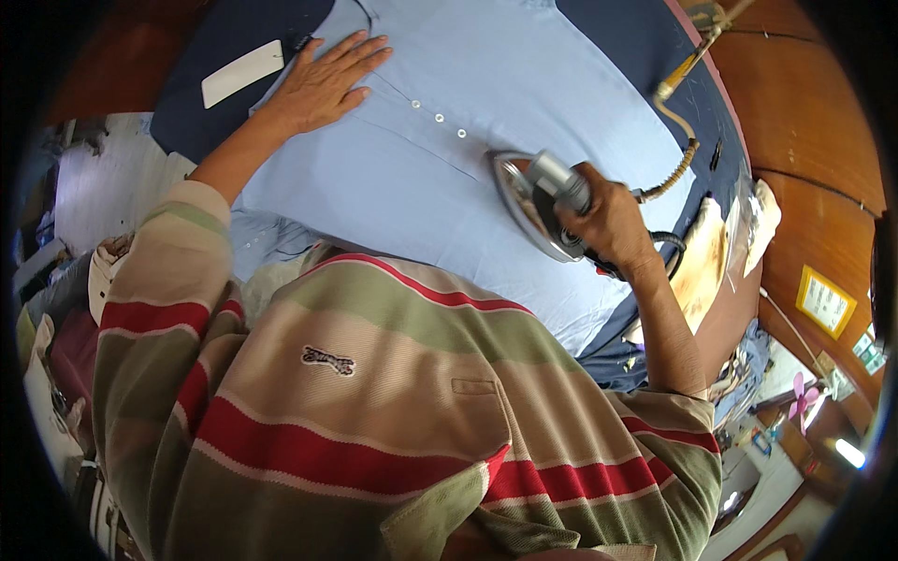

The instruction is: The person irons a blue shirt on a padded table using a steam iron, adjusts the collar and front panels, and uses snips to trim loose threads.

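Note:
A light blue buttoned shirt lies spread over a dark blue cloth-covered board. My left hand rests flat on the shirt's upper left part, fingers stretched out, beside a white tag. On the right, my right hand is wrapped round the handle of a steam iron. The iron's soleplate sits on the shirt, its tip next to the button placket with small white buttons. The iron is slightly blurred.
A hose and a black cord run from the iron toward the upper right. A scorched pale cloth lies at the board's right edge, near clear plastic. Brown wooden panelling rises on the right. Crumpled blue fabric hangs below the board's left side.

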### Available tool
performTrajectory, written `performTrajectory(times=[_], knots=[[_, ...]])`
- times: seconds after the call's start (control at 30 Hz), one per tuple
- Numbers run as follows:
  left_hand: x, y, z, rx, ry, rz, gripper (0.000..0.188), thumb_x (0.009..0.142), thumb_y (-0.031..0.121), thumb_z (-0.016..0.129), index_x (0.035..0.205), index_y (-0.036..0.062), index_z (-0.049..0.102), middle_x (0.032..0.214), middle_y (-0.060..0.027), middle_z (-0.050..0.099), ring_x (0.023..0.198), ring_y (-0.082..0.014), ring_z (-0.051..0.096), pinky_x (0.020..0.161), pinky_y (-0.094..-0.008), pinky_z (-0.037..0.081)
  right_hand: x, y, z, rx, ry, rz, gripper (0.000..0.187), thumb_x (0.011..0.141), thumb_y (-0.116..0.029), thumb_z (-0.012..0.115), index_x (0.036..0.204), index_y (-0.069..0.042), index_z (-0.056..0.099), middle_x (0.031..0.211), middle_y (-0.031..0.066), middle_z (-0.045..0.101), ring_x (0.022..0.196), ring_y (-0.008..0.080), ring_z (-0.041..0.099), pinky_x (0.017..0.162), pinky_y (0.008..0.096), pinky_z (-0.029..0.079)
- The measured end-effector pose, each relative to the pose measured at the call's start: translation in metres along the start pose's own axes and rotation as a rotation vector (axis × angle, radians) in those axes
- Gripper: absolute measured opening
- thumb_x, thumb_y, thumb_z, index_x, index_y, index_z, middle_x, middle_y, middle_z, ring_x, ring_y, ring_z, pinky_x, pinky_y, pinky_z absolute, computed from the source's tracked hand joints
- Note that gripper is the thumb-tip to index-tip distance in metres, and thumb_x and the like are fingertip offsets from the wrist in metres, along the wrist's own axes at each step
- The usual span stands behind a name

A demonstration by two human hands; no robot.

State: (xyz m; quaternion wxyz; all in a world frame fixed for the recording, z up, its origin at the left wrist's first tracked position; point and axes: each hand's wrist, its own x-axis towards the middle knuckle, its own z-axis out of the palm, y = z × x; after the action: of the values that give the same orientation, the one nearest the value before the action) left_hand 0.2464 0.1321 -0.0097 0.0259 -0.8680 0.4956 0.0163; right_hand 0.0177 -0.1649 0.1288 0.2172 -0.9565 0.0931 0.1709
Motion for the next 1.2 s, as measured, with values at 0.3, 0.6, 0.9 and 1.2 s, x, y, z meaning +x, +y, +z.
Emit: performTrajectory(times=[0.3,0.6,0.9,1.2], knots=[[-0.037,0.028,-0.006,-0.261,0.347,-0.390,0.055,0.089,0.030,0.045,0.141,0.0166,0.031,0.145,-0.0030,0.033,0.135,-0.0202,0.026,0.105,-0.0491,0.016,0.091,-0.027,-0.058,0.017,0.136,-0.173,0.049,0.073,-0.040,0.067,0.097,0.002,0.059,0.078,0.0215,0.064,0.073,0.0323,0.065,0.070,0.0376,0.050],[-0.101,0.030,0.011,-0.237,0.484,-0.858,0.046,0.085,0.030,0.053,0.129,0.0186,0.048,0.133,-0.0028,0.047,0.125,-0.0201,0.039,0.102,-0.0486,0.019,0.195,-0.130,-0.025,-0.204,-0.069,-0.487,0.063,0.076,-0.054,0.059,0.108,0.000,0.060,0.083,0.0207,0.065,0.074,0.0294,0.066,0.073,0.0369,0.053],[-0.097,0.010,0.017,-0.277,0.579,-0.982,0.040,0.083,0.034,0.056,0.119,0.0156,0.057,0.121,-0.0034,0.055,0.112,-0.0241,0.049,0.095,-0.0435,0.031,0.207,-0.161,-0.032,-0.281,-0.209,-0.744,0.047,0.076,-0.044,0.058,0.103,-0.005,0.061,0.086,0.0220,0.064,0.080,0.0353,0.063,0.074,0.0403,0.050],[-0.098,-0.004,0.022,-0.197,0.582,-0.968,0.019,0.082,0.028,0.061,0.090,0.0104,0.061,0.110,-0.0017,0.060,0.092,-0.0274,0.057,0.080,-0.0393,0.042,0.211,-0.180,-0.012,-0.403,-0.267,-0.841,0.051,0.074,-0.044,0.059,0.105,-0.004,0.061,0.080,0.0233,0.064,0.076,0.0378,0.062,0.073,0.0416,0.050]])
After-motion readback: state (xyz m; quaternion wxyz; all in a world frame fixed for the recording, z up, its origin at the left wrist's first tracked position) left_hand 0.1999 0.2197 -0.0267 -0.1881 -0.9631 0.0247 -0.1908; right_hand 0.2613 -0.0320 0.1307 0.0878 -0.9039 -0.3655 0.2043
